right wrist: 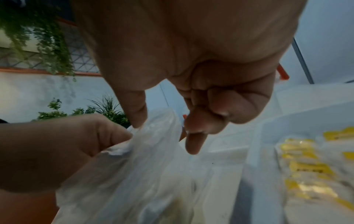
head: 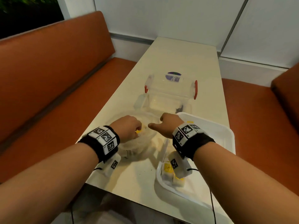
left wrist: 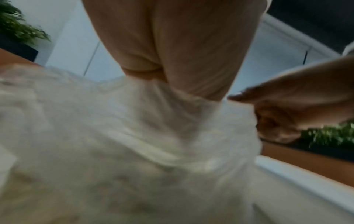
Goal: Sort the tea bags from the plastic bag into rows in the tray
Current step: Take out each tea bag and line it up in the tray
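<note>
One plastic bag [head: 139, 143], one tray [head: 226, 135], two hands.

Both forearms are bare, with no sleeves. Each wrist wears a broad black fabric band [head: 196, 143] topped by white square blocks printed with black-and-white coded markers [head: 106, 137]. Beneath each wrist hangs a white boxy camera unit [head: 177, 165] bearing 1 more marker, trailing a thin black cable [head: 212, 202].

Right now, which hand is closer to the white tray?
Right. The right hand is by the white tray's near-left rim; the left hand grips the plastic bag farther left.
</note>
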Available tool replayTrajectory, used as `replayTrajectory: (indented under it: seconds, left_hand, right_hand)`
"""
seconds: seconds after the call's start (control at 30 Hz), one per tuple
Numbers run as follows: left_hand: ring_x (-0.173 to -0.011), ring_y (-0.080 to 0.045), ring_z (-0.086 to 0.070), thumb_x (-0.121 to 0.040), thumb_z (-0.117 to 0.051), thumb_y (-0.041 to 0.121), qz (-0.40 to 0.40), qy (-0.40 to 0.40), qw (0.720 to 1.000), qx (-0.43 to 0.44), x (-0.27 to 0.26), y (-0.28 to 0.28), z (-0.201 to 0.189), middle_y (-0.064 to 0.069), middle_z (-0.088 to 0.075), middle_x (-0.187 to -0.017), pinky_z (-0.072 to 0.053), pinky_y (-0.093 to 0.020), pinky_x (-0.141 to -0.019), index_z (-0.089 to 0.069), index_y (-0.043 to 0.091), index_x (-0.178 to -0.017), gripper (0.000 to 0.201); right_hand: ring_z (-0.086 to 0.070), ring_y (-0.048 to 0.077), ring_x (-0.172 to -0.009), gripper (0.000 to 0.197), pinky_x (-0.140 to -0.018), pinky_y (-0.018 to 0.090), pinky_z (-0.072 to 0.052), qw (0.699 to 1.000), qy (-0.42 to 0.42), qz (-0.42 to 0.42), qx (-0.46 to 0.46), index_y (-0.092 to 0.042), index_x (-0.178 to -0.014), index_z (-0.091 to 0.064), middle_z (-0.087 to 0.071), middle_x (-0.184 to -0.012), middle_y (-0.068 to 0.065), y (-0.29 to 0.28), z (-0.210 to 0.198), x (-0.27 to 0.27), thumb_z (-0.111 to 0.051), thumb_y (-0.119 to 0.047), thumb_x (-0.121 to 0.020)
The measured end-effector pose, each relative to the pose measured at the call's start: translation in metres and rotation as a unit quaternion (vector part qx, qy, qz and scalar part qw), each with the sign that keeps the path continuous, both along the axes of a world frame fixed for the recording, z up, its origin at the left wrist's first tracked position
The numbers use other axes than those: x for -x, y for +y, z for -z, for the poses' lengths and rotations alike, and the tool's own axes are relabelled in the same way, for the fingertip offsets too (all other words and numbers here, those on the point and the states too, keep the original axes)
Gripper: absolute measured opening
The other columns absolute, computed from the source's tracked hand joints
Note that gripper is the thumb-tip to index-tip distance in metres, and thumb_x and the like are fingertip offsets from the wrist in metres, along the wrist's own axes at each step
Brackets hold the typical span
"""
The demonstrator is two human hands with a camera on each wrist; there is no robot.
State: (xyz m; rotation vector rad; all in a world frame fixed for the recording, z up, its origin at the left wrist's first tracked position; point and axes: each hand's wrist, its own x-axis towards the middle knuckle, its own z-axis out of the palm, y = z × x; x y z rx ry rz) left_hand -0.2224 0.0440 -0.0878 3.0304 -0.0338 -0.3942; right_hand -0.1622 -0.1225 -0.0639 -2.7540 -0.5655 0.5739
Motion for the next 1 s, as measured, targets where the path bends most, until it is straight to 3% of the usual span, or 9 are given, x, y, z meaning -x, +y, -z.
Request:
replayTrajectory:
  seconds: [0.17, 0.23, 0.4, 0.53, 0.6, 0.7, 0.83, 0.93, 1.0]
  left_hand:
    - [-0.127, -0.023, -0.047, -0.084, -0.065, 0.04, 0.016, 0.088, 0.996, 0.024, -0.012, 0.006, 0.008, -0.005, -0.047, -0.144, -0.04, -0.031, -0.101, -0.036, 0.016, -0.146, 0.073]
    - [-0.128, -0.023, -0.046, -0.082, -0.066, 0.042, 0.006, 0.132, 0.991, 0.029, -0.012, 0.004, 0.008, -0.003, -0.044, -0.147, -0.04, -0.03, -0.098, -0.025, 0.022, -0.151, 0.083]
    - [-0.112, -0.024, -0.054, -0.089, -0.059, 0.036, 0.011, 0.155, 0.987, -0.033, -0.017, -0.003, 0.009, -0.003, -0.056, -0.131, -0.045, -0.032, -0.09, -0.047, 0.024, -0.134, 0.047]
    - [-0.126, -0.023, -0.048, -0.091, -0.056, 0.026, -0.002, 0.126, 0.991, 0.037, -0.018, -0.01, 0.015, -0.001, -0.047, -0.143, -0.04, -0.032, -0.1, -0.032, 0.031, -0.146, 0.06]
    - [-0.13, -0.023, -0.043, -0.092, -0.055, 0.016, 0.011, 0.139, 0.99, 0.031, -0.02, -0.015, 0.021, 0.001, -0.039, -0.148, -0.038, -0.033, -0.105, -0.035, 0.031, -0.145, 0.059]
    - [-0.112, -0.02, -0.052, -0.094, -0.051, 0.02, -0.012, 0.166, 0.986, 0.011, -0.024, -0.018, 0.025, 0.006, -0.048, -0.136, -0.041, -0.029, -0.093, -0.048, 0.034, -0.131, 0.04]
    - [-0.08, -0.016, -0.049, -0.09, -0.051, 0.02, -0.053, 0.139, 0.988, 0.048, -0.023, -0.006, 0.018, 0.006, -0.058, -0.093, -0.041, -0.028, -0.073, -0.053, 0.027, -0.098, 0.011]
    - [-0.074, -0.012, -0.048, -0.093, -0.05, 0.024, -0.066, 0.102, 0.99, 0.068, -0.017, 0.006, 0.008, 0.011, -0.05, -0.077, -0.034, -0.022, -0.063, -0.055, 0.025, -0.096, 0.006]
    - [-0.071, -0.009, -0.048, -0.094, -0.047, 0.021, -0.079, 0.089, 0.989, 0.084, -0.013, 0.011, 0.004, 0.012, -0.053, -0.08, -0.034, -0.019, -0.059, -0.056, 0.026, -0.099, 0.012]
  right_hand:
    - [-0.06, 0.024, -0.094, 0.033, -0.072, 0.029, -0.048, 1.0, 0.017, -0.018, -0.008, -0.01, -0.108, -0.062, -0.065, -0.105, 0.009, 0.009, 0.009, 0.006, -0.062, -0.031, -0.082]
    - [-0.06, 0.023, -0.093, 0.032, -0.071, 0.029, -0.048, 0.999, 0.02, -0.022, -0.014, -0.011, -0.107, -0.06, -0.064, -0.103, 0.008, 0.006, 0.01, 0.012, -0.061, -0.03, -0.082]
    - [-0.058, 0.025, -0.096, 0.028, -0.071, 0.027, -0.042, 0.998, 0.027, -0.022, -0.046, -0.012, -0.108, -0.058, -0.062, -0.105, 0.007, -0.001, 0.011, 0.02, -0.058, -0.027, -0.084]
    - [-0.063, 0.027, -0.088, 0.022, -0.073, 0.035, -0.052, 0.995, 0.041, 0.0, -0.094, -0.01, -0.101, -0.059, -0.066, -0.097, 0.009, -0.002, 0.011, 0.023, -0.055, -0.022, -0.083]
    - [-0.067, 0.029, -0.083, 0.022, -0.077, 0.041, -0.057, 0.99, 0.058, 0.018, -0.123, -0.01, -0.102, -0.06, -0.068, -0.094, 0.011, -0.002, 0.011, 0.024, -0.053, -0.019, -0.083]
    - [-0.07, 0.028, -0.075, 0.02, -0.072, 0.042, -0.059, 0.986, 0.079, 0.031, -0.142, -0.011, -0.103, -0.059, -0.068, -0.091, 0.012, -0.002, 0.01, 0.026, -0.053, -0.015, -0.084]
    - [-0.071, 0.026, -0.073, 0.02, -0.068, 0.041, -0.06, 0.985, 0.091, 0.033, -0.141, -0.014, -0.105, -0.056, -0.067, -0.092, 0.011, -0.005, 0.011, 0.028, -0.053, -0.014, -0.085]
    - [-0.071, 0.026, -0.073, 0.022, -0.068, 0.041, -0.061, 0.984, 0.097, 0.035, -0.144, -0.015, -0.107, -0.056, -0.067, -0.093, 0.01, -0.005, 0.011, 0.028, -0.054, -0.014, -0.085]
    - [-0.071, 0.026, -0.072, 0.024, -0.068, 0.041, -0.061, 0.984, 0.097, 0.033, -0.148, -0.015, -0.108, -0.056, -0.067, -0.093, 0.01, -0.004, 0.01, 0.029, -0.053, -0.014, -0.085]
